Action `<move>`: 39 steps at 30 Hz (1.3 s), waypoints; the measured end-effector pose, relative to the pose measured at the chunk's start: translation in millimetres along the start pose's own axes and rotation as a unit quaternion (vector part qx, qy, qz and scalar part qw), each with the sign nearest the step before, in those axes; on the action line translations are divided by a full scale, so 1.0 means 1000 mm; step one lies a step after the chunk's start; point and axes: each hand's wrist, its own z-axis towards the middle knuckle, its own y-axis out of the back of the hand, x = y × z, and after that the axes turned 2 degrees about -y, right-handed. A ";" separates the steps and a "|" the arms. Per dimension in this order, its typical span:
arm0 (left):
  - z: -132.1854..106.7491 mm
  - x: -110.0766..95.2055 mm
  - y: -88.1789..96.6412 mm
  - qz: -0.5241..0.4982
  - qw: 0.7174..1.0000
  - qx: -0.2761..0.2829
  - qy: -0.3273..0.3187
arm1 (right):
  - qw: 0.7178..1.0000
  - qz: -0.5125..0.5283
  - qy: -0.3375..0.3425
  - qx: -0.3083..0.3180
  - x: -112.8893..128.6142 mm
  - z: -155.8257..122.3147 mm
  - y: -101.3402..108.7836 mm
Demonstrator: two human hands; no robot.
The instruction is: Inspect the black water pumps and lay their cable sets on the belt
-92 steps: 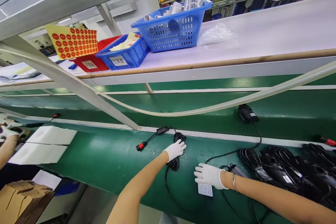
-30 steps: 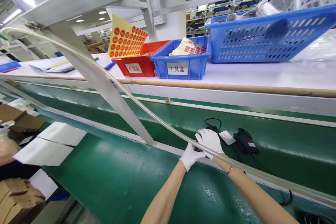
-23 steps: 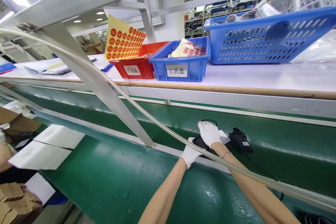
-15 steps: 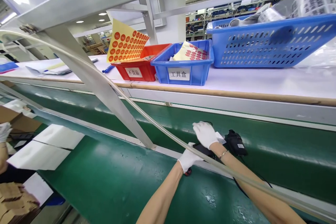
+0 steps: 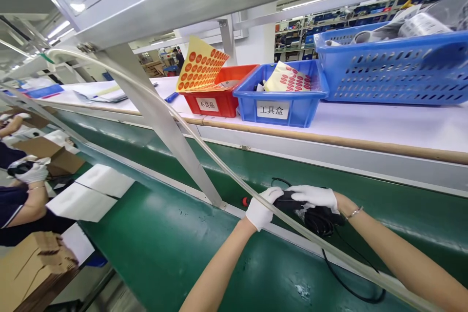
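Note:
Both my hands wear white gloves and meet over a black box-like device [image 5: 285, 202] at the near edge of the sunken green belt. My left hand [image 5: 260, 210] wraps around its left end, with the thumb side towards the top. From the right, my right hand [image 5: 315, 197] lies with its fingers closed over the device's other end. Below the right hand is a coiled black cable [image 5: 319, 222] bundle, partly covered by the hand. One black cable [image 5: 360, 297] loops over the near bench. A red round piece [image 5: 245, 201] shows left of my left hand.
A pale hose [image 5: 219, 173] crosses diagonally in front of my wrists, beside a slanted metal post [image 5: 164, 131]. On the shelf stand a red bin [image 5: 219, 102], a blue bin [image 5: 292, 116] and a blue basket [image 5: 387, 70]. Co-worker's gloved hands, white foam blocks [image 5: 82, 200] and cartons [image 5: 40, 263] are at left.
My right hand has moved right, onto the device's right end and over the cable bundle. My left hand has shifted up onto the device. The view has turned slightly left.

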 end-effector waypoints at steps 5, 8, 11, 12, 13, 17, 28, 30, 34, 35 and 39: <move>-0.005 -0.009 0.014 0.058 0.998 -0.013 0.020 | 0.995 -0.040 -0.008 -0.091 0.017 -0.020 -0.020; -0.011 -0.021 0.020 0.034 0.999 -0.002 0.040 | 0.989 -0.054 0.017 -0.136 0.022 -0.029 -0.027; -0.018 -0.039 0.021 -0.020 0.998 -0.009 0.065 | 0.985 -0.050 0.044 -0.156 0.027 -0.032 -0.033; -0.021 -0.044 0.021 -0.036 0.997 -0.014 0.073 | 0.984 -0.048 0.047 -0.164 0.030 -0.033 -0.036; -0.025 -0.049 0.020 -0.049 0.995 -0.020 0.081 | 0.983 -0.046 0.047 -0.174 0.032 -0.033 -0.039; -0.038 -0.060 0.013 -0.082 0.990 -0.055 0.104 | 0.973 -0.030 0.033 -0.227 0.042 -0.032 -0.052; -0.048 -0.072 0.019 -0.158 0.980 -0.055 0.105 | 0.968 0.069 0.033 -0.238 0.058 -0.031 -0.050; -0.047 -0.072 0.021 -0.167 0.979 -0.054 0.108 | 0.969 0.081 0.035 -0.232 0.061 -0.032 -0.050; -0.046 -0.069 0.024 -0.179 0.976 -0.058 0.106 | 0.968 0.093 0.034 -0.229 0.063 -0.030 -0.049; -0.046 -0.069 0.025 -0.181 0.976 -0.058 0.105 | 0.968 0.096 0.034 -0.229 0.063 -0.029 -0.049; -0.044 -0.066 0.030 -0.190 0.975 -0.056 0.104 | 0.968 0.105 0.037 -0.226 0.064 -0.026 -0.049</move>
